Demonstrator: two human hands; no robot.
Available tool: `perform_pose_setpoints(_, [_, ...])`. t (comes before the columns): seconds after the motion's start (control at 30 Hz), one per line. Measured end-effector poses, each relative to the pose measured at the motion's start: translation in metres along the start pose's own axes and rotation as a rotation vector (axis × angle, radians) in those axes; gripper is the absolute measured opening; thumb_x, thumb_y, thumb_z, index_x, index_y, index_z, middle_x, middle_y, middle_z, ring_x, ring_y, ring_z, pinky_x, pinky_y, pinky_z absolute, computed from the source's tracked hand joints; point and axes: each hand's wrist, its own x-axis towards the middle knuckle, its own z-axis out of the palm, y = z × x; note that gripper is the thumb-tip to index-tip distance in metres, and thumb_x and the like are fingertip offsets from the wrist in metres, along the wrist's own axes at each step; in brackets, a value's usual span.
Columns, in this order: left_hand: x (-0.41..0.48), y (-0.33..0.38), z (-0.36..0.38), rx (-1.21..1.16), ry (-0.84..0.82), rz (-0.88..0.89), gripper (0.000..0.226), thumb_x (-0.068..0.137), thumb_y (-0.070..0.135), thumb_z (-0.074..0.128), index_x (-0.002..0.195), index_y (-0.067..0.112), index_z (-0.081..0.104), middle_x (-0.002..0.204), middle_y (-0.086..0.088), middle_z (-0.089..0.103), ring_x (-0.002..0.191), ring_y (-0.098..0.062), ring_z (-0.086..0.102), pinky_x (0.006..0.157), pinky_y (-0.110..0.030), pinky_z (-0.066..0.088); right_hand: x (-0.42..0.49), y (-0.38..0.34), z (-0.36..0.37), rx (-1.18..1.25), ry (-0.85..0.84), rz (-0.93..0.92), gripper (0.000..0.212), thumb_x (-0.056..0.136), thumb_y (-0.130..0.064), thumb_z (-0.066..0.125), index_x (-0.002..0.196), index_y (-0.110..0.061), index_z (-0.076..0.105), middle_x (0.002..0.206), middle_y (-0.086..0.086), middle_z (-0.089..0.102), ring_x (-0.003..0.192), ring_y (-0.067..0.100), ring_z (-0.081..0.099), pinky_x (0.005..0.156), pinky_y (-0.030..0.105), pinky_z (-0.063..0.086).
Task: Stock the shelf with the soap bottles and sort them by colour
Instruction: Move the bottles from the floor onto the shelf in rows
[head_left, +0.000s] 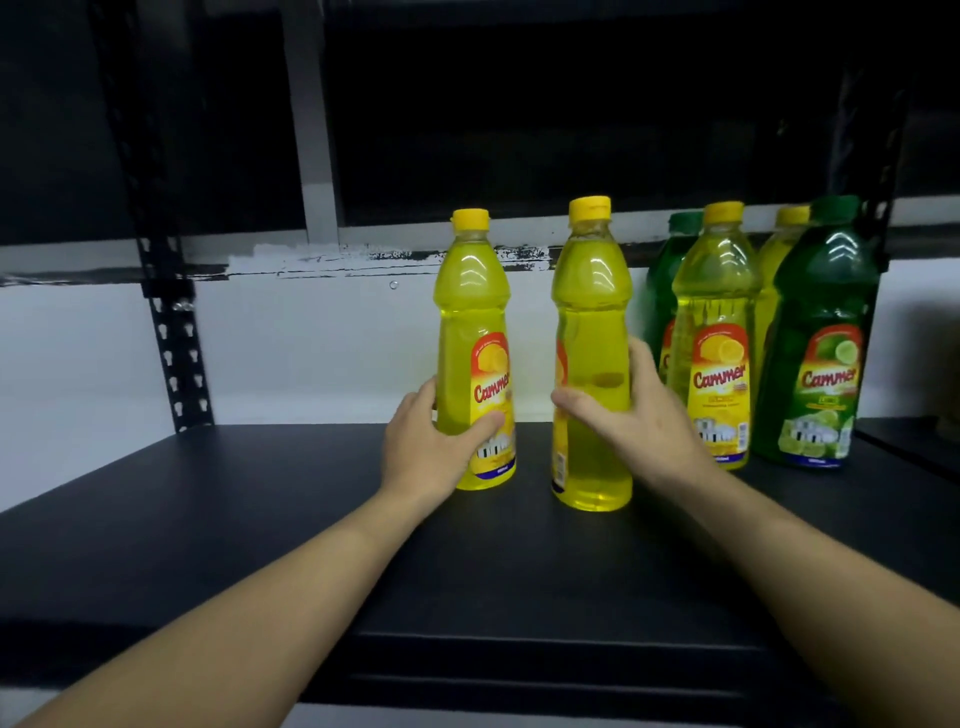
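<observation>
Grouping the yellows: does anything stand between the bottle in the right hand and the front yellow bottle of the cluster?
Only the right hand itself, gripping the held bottle, lies between that and the front yellow bottle.

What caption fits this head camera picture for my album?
Left hand grips one yellow bottle, right hand a second bottle, on a shelf beside mixed yellow and green bottles.

Black shelf (260, 519) — yellow bottles (475, 353) with yellow caps (470, 218), green bottles (821, 332) with green caps (836, 205) — red-arched labels (719, 364).
</observation>
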Motion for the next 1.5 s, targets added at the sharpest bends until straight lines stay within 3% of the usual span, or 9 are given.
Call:
perform_pose_setpoints(0.1, [-0.001,0.002,-0.001,-0.071,-0.047,-0.05,0.068,0.076,0.053,0.08,0.131,0.036,0.043,0.12,0.009,0.061,0.102,-0.013,0.066,0.088,-0.041,0.058,-0.006,0.01,0.001,-0.002,-0.013,-0.024,0.076,0.069,-0.073,0.072,0.135,-0.052,0.04,0.12,-0.01,0.059,0.114,0.011,0.056,0.093,0.034,0.049])
perform_pose_setpoints(0.2, [-0.002,0.005,0.0,-0.101,-0.09,-0.074,0.058,0.081,0.045,0.078,0.123,0.035,0.039,0.123,0.008,0.06,0.101,-0.01,0.065,0.086,-0.036,0.058,-0.01,0.007,-0.004,0.109,-0.017,0.031,0.069,0.073,-0.06,0.075,0.13,-0.041,0.043,0.112,-0.017,0.063,0.104,0.003,0.061,0.084,0.028,0.051])
perform_pose_setpoints(0.33, [-0.005,0.008,-0.001,-0.131,-0.092,-0.073,0.058,0.079,0.049,0.078,0.122,0.035,0.041,0.114,0.014,0.058,0.097,-0.005,0.062,0.077,-0.024,0.053,-0.015,0.008,-0.008,0.104,-0.04,0.078,0.053,0.087,-0.05,0.066,0.13,-0.031,0.041,0.118,-0.011,0.063,0.11,0.011,0.062,0.094,0.036,0.05])
perform_pose_setpoints(0.47, [-0.006,0.005,-0.003,-0.1,-0.077,-0.025,0.076,0.063,0.062,0.085,0.123,0.035,0.046,0.119,0.014,0.058,0.102,-0.008,0.064,0.081,-0.032,0.058,-0.02,0.006,-0.002,-0.112,-0.021,0.073,0.079,0.071,-0.076,0.062,0.132,-0.031,0.042,0.122,-0.007,0.048,0.114,0.009,0.05,0.091,0.029,0.043])
perform_pose_setpoints(0.77, [-0.006,0.008,-0.006,-0.118,-0.098,-0.047,0.085,0.051,0.068,0.079,0.122,0.035,0.045,0.118,0.008,0.06,0.098,-0.012,0.067,0.081,-0.04,0.06,-0.016,0.01,-0.006,0.032,-0.085,0.12,0.089,0.059,-0.072,0.073,0.132,-0.031,0.043,0.118,-0.012,0.064,0.108,0.009,0.063,0.091,0.038,0.056])
perform_pose_setpoints(0.97, [-0.007,0.01,-0.005,-0.106,-0.114,-0.029,0.077,0.06,0.064,0.08,0.122,0.036,0.043,0.123,0.007,0.059,0.102,-0.013,0.065,0.084,-0.037,0.059,-0.015,0.014,-0.007,0.07,-0.132,0.134,0.054,0.083,-0.051,0.072,0.127,-0.034,0.045,0.114,-0.013,0.064,0.105,0.009,0.063,0.087,0.032,0.054])
perform_pose_setpoints(1.13, [-0.007,0.008,-0.004,-0.084,-0.111,-0.011,0.073,0.067,0.06,0.082,0.123,0.038,0.039,0.128,0.008,0.057,0.11,-0.013,0.062,0.09,-0.038,0.057,-0.018,0.016,-0.003,-0.098,-0.085,0.058,0.094,0.052,-0.084,0.073,0.128,-0.041,0.04,0.121,-0.01,0.057,0.113,0.01,0.058,0.091,0.037,0.055])
perform_pose_setpoints(1.37, [-0.009,0.01,-0.006,-0.052,-0.052,0.072,0.097,0.067,0.056,0.084,0.142,0.029,0.029,0.138,0.006,0.05,0.114,-0.015,0.059,0.089,-0.033,0.054,-0.016,0.012,-0.003,-0.131,-0.054,0.068,0.092,0.073,-0.035,0.084,0.14,-0.028,0.021,0.104,-0.015,0.057,0.094,0.005,0.061,0.078,0.026,0.049])
perform_pose_setpoints(1.5, [-0.009,0.011,-0.005,-0.029,-0.041,0.159,0.09,0.076,0.048,0.081,0.146,0.031,0.026,0.138,0.008,0.049,0.114,-0.011,0.057,0.088,-0.03,0.053,-0.02,0.005,0.001,-0.182,0.029,-0.002,0.105,0.067,-0.055,0.083,0.146,-0.025,0.02,0.127,-0.009,0.043,0.115,0.008,0.047,0.089,0.025,0.043])
